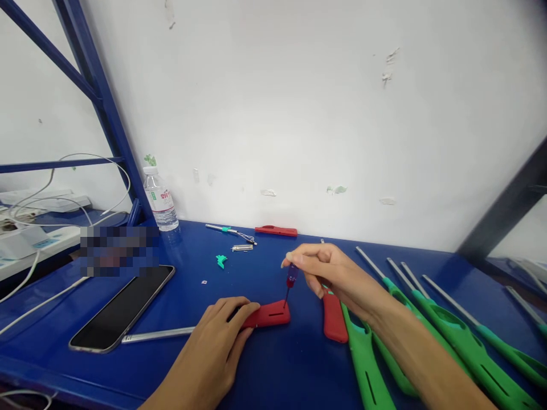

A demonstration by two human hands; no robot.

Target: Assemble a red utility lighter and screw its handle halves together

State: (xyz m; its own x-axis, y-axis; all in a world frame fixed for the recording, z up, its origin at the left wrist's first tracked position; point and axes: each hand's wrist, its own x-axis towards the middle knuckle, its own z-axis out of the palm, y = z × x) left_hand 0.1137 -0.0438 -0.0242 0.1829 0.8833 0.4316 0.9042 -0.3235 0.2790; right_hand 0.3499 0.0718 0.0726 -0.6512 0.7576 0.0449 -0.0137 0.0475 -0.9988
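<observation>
My left hand is closed around a red long-nosed lighter that lies flat on the blue table. Its metal tube points left from beneath my wrist. In my right hand is a small screwdriver with a purple handle, held almost upright by its top. The blade reaches the right end of the lighter's handle; whether it sits in a screw is too small to tell. Just below my right hand lies a second red lighter, partly hidden by that hand.
Several green lighters lie at the right. Toward the wall are a red casing piece, a metal tube with wire, a clear small part and a green trigger piece. A phone and a water bottle stand left.
</observation>
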